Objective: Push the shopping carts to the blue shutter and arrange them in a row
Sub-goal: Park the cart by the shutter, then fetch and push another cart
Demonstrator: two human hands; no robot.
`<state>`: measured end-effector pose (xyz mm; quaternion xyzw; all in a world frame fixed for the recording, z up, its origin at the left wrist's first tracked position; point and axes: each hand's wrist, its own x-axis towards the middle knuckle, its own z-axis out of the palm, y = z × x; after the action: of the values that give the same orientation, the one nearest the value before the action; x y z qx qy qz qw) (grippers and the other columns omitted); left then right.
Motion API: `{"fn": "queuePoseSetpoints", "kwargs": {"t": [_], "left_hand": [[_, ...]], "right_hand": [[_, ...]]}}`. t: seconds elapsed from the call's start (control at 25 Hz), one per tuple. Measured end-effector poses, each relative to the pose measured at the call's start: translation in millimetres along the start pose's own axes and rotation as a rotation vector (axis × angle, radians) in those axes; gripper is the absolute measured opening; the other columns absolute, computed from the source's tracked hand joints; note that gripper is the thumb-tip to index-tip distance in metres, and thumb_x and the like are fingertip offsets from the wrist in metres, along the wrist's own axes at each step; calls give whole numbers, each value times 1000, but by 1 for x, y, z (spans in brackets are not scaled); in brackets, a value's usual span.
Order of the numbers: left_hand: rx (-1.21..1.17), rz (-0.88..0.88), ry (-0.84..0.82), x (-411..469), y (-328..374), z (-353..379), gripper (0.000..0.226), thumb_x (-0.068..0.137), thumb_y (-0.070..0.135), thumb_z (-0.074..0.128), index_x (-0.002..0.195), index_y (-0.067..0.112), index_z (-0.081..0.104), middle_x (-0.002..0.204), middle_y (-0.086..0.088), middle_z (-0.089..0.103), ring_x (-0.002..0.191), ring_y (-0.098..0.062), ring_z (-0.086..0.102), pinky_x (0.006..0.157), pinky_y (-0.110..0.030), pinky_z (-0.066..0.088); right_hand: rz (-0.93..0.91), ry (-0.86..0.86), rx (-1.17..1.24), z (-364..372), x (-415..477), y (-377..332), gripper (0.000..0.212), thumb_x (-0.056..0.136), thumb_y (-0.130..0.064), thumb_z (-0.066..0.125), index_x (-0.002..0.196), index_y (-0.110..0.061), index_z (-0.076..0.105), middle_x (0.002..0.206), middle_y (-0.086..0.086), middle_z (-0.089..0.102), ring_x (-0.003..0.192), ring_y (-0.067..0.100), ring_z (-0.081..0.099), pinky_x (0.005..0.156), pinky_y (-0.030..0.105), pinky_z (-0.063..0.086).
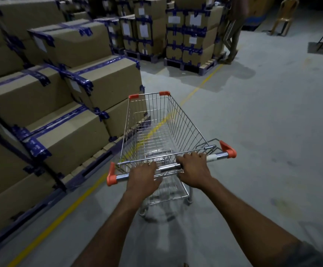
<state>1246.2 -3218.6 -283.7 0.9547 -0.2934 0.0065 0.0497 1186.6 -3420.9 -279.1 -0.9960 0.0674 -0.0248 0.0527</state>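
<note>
Head view. A silver wire shopping cart with orange plastic corner caps stands at centre frame on the grey concrete floor, over a painted yellow floor line. At lower centre, the left hand and right hand sit side by side, each with its fingers curled around the chrome handle bar. Stacked brown cardboard boxes bound in blue tape fill the left of the frame, just beside the cart.
</note>
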Motion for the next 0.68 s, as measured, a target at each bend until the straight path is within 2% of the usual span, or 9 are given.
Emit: {"fn": "queuePoseSetpoints", "kwargs": {"t": [0.08, 0.16, 0.28, 0.36, 0.44, 0.48, 0.6, 0.68], "left_hand": [[46, -52, 12, -21, 6, -1, 54, 88, 68, 50, 115, 24, 62, 105, -3, 72, 100, -27, 68, 84, -36, 49], [80, -89, -90, -31, 6, -10, 59, 84, 72, 53, 107, 21, 70, 101, -5, 73, 97, -29, 69, 81, -36, 51], [31, -113, -265, -56, 4, -24, 56, 74, 73, 61, 97, 24, 73, 94, -2, 73, 89, -25, 68, 74, -33, 49], [-72, -155, -396, -75, 2, -31, 46, 69, 72, 68, 78, 27, 69, 75, 3, 69, 77, -21, 67, 69, -30, 48], [-199, -224, -518, -96, 8, -40, 48, 64, 70, 74, 61, 23, 61, 53, 5, 61, 57, -17, 64, 63, -29, 50], [-260, -266, -557, -106, 11, -44, 50, 62, 69, 76, 59, 21, 61, 50, 5, 61, 50, -16, 62, 60, -28, 51], [-338, -343, -583, -139, 20, -48, 51, 61, 67, 78, 65, 18, 67, 56, 3, 65, 45, -14, 59, 53, -27, 48], [-226, -331, -456, -166, 29, -42, 53, 61, 70, 70, 69, 18, 68, 62, 3, 67, 53, -12, 60, 54, -26, 43]], "right_hand": [[-11, -7, -27, 0, -20, -8, 33, 82, -58, 62, 102, -33, 63, 97, -6, 66, 99, 24, 59, 92, 44, 34], [-30, -36, -51, -5, -36, -19, 35, 81, -61, 61, 97, -30, 67, 91, -4, 71, 93, 23, 65, 89, 41, 41], [-65, -166, -49, -13, -55, -31, 34, 79, -58, 61, 89, -26, 71, 80, -5, 69, 82, 22, 69, 78, 34, 53], [-94, -233, -41, -17, -66, -36, 36, 73, -58, 60, 84, -25, 71, 76, -6, 67, 78, 22, 68, 75, 34, 56], [-153, -281, -68, -21, -79, -39, 36, 70, -58, 58, 81, -26, 69, 77, -5, 68, 78, 23, 67, 75, 35, 57], [-190, -287, -86, -21, -86, -41, 34, 70, -56, 57, 81, -26, 67, 80, -4, 69, 79, 23, 67, 75, 35, 56], [-251, -188, -44, -13, -116, -47, 25, 71, -46, 57, 83, -25, 65, 80, -2, 68, 78, 23, 66, 69, 32, 53], [-283, -83, -1, -7, -138, -48, 25, 71, -40, 59, 89, -24, 66, 85, -3, 67, 83, 23, 65, 65, 32, 49]]}}
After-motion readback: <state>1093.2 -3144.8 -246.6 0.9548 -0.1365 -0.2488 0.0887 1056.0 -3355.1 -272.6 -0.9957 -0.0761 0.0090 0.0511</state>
